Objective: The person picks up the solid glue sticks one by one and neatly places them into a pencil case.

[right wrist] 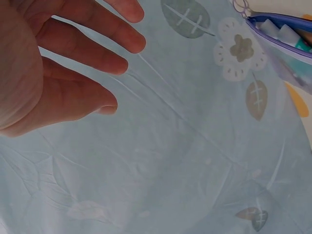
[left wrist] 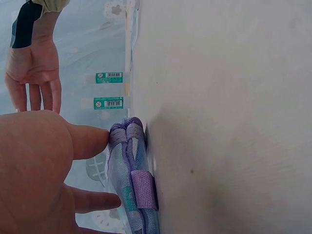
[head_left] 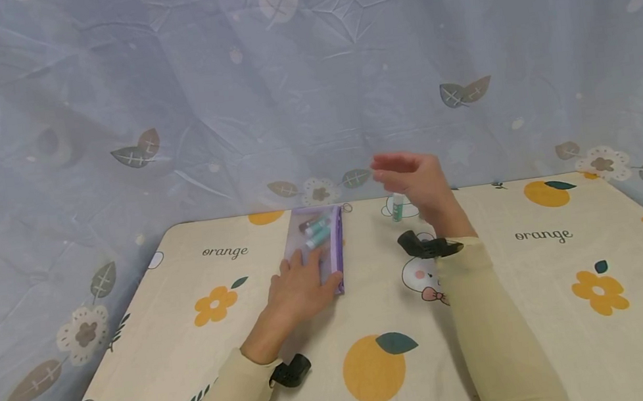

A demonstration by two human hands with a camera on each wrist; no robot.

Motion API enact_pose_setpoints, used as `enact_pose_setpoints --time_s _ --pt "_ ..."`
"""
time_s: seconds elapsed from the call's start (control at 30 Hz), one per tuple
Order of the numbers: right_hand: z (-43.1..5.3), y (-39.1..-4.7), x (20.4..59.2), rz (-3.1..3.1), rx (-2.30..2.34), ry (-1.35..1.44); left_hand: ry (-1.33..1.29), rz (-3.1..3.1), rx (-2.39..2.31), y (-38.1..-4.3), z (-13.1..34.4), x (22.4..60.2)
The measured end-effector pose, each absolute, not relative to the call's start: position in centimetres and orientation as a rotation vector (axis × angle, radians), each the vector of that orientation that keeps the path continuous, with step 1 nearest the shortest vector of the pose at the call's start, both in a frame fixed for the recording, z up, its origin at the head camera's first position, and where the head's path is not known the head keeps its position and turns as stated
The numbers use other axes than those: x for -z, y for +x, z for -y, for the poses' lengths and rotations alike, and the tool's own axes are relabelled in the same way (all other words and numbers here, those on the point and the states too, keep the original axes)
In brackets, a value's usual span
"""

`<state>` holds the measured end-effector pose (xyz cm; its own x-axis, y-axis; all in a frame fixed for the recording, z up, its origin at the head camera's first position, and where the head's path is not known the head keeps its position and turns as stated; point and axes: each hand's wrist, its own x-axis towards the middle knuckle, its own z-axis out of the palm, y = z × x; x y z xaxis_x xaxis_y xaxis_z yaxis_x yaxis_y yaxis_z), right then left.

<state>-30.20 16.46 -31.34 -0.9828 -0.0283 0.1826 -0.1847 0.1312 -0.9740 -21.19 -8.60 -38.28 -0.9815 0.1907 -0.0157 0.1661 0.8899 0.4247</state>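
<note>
My left hand point(head_left: 303, 290) lies over the near part of a mesh zip pouch point(head_left: 337, 232) with purple edging, its fingers spread and fairly straight. In the left wrist view the thumb touches the end of the pouch's zipper. Small teal-labelled tubes point(head_left: 318, 232) show through the mesh; the right wrist view shows the zip mouth point(right wrist: 273, 35) parted. My right hand point(head_left: 414, 180) is raised, fingers extended and holding nothing. Below it stands a small tube point(head_left: 397, 208) with a green label and a clear top. Two such tubes point(left wrist: 108, 78) appear in the left wrist view.
A cream cloth point(head_left: 494, 353) printed with oranges and flowers covers the table. Behind it hangs a blue-grey curtain point(head_left: 215, 107) close to the table's far edge. Each wrist wears a black camera mount point(head_left: 429, 245). A metal ring point(head_left: 347, 208) hangs at the pouch's far corner.
</note>
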Motion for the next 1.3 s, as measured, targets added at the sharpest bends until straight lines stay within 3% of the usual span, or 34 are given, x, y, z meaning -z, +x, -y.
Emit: enact_pose_setpoints --time_s 1.3 --pt "-21.4 -29.2 30.0 2.067 -2.000 0.013 0.296 -2.992 -0.654 -21.0 8.7 38.0"
